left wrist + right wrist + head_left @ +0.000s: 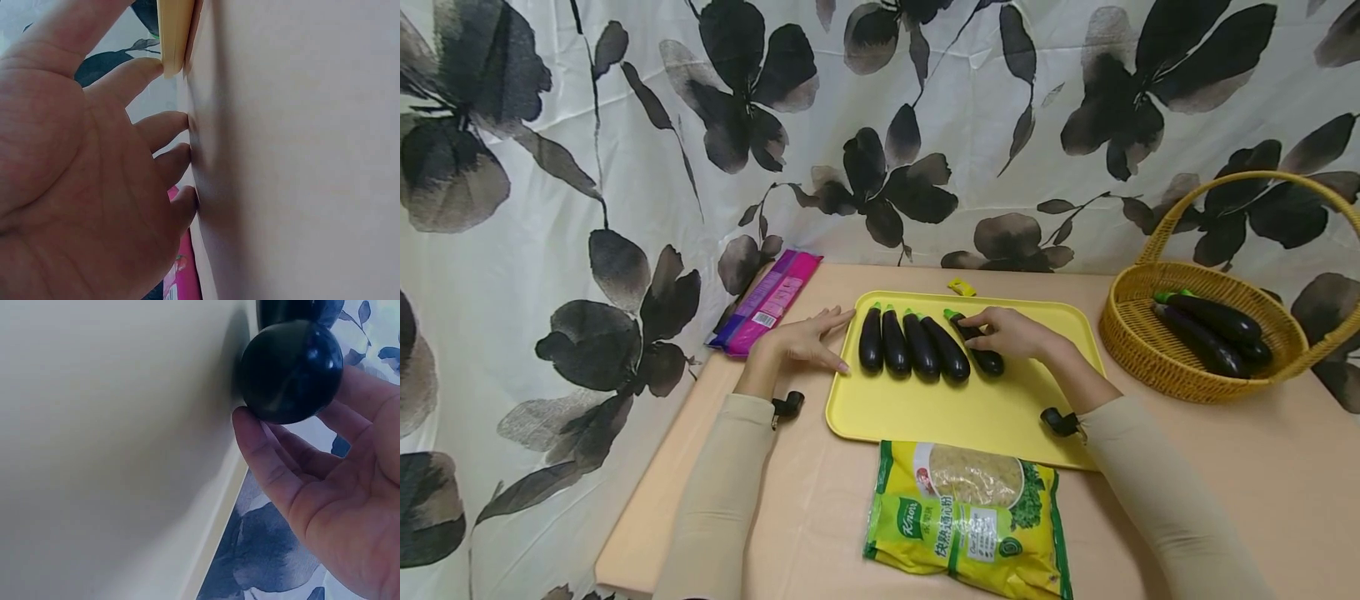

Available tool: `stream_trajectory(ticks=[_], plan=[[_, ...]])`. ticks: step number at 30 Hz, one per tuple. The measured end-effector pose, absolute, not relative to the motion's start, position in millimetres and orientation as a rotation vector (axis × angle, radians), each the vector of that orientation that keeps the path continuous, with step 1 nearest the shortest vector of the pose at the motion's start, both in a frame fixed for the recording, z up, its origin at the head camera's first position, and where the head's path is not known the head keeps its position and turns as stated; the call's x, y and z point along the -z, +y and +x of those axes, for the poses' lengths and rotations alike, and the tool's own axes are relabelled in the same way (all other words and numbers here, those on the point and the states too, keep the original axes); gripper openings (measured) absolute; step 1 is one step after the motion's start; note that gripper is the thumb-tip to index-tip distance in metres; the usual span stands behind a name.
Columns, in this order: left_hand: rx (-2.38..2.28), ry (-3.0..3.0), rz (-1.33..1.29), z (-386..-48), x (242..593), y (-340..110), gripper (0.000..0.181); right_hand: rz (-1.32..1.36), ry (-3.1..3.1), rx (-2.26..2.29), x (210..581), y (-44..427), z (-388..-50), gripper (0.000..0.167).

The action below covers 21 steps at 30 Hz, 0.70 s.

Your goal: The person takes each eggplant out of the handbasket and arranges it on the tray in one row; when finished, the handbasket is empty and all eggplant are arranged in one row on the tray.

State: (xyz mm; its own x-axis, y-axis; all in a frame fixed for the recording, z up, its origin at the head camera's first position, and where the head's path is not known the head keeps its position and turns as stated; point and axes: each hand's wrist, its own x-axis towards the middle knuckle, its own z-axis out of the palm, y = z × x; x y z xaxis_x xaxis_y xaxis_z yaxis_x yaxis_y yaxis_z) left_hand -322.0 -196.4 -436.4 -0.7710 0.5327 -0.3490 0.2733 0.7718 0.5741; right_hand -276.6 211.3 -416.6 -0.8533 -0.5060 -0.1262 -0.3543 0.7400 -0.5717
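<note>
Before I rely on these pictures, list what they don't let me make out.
Held eggplant: partly covered by the right hand, head view.
Basket eggplants: exact number unclear, since they overlap, head view.
Basket handle: cut off by the right edge, head view.
Small yellow packet: print too small to read, head view.
Purple-and-pink packet: partly hidden by the left hand, left wrist view.

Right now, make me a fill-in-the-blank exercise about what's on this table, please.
The shallow rectangular tray is coloured ____.
Besides the glossy dark-purple eggplant the right hand grips, the tray bears ____ more.
In the head view, the woven golden wicker basket stands to the tray's ____.
Missing words: yellow; four; right.
</note>
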Motion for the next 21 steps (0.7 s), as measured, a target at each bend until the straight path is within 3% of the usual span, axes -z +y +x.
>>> stream_trajectory(ticks=[21], plan=[[-0.688,2.472,0.609,-322.4,438.6,-196.4,0.126,-0.753,2.665,0.762,413.6,207.4,-262.6,0.05]])
